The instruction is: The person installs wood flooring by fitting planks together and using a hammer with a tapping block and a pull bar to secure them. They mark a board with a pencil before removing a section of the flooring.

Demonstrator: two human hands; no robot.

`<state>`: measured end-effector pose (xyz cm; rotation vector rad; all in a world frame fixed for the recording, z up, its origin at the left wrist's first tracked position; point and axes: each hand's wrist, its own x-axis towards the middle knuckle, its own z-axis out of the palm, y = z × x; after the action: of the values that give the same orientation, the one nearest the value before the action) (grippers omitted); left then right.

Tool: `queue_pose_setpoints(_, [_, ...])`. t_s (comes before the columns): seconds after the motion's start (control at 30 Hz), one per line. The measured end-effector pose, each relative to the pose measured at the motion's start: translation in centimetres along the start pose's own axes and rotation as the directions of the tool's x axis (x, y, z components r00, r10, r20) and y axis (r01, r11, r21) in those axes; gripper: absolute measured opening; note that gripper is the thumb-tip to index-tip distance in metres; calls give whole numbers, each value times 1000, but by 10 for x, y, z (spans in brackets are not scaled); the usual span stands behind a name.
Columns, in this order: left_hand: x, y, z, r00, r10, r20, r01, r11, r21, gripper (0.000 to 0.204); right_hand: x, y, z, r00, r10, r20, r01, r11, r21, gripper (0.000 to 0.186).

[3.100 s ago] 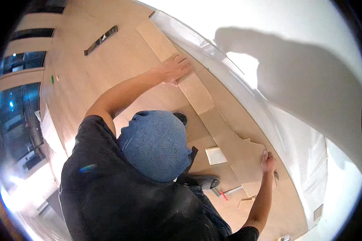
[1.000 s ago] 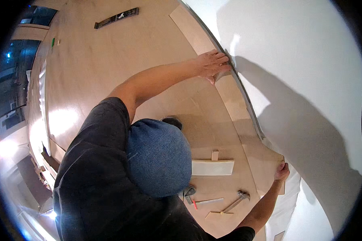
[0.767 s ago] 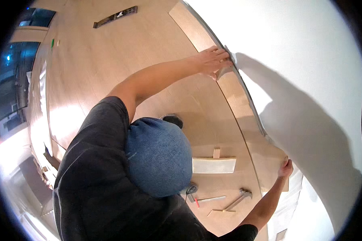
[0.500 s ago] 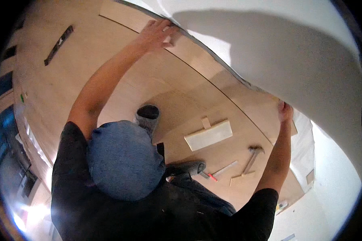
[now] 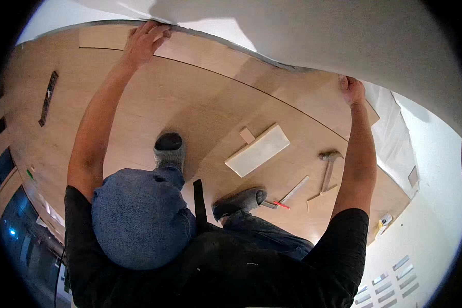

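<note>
A long wood flooring plank lies along the base of the white wall, with a thin dark gap between it and the laid floor. On its left part rests my left hand, open, fingers spread and fingertips at the wall-side edge. Farther right, my right hand is closed at the plank's wall-side edge, near its right end. Whatever its fingers hold, if anything, is hidden. A dark, uneven strip runs between the plank and the wall.
Near my feet lie a pale rectangular block, a small wood piece, a hammer, and a thin ruler-like tool beside a red marker-like item. A dark metal bar lies left. White sheeting covers the right side.
The view has turned, so the plank and wall now lie more level across the top. Both hands keep their places along the plank, the left still spread and the right still closed.
</note>
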<state>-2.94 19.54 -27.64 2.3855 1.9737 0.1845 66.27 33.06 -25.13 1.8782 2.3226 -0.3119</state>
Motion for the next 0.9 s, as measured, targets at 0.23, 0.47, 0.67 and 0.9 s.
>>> queue_pose_setpoints(0.23, [5,4,-2,992,-36,121,14,985,171,39,1,-8,7,1000,-1,-18,1,1000,2,56])
queue_pose_setpoints(0.47, [10,25,-19,975,-119,188,75,972,223,44,-3,-34,34,975,42,-219,-60,995,-80,51])
queue_pose_setpoints(0.67, [18,21,-20,949,-168,266,164,986,38,48,-12,-44,31,944,107,-311,-126,991,-44,54])
queue_pose_setpoints(0.9, [19,23,-29,922,-156,354,163,987,8,56,-6,-51,46,943,183,-278,-183,983,27,53])
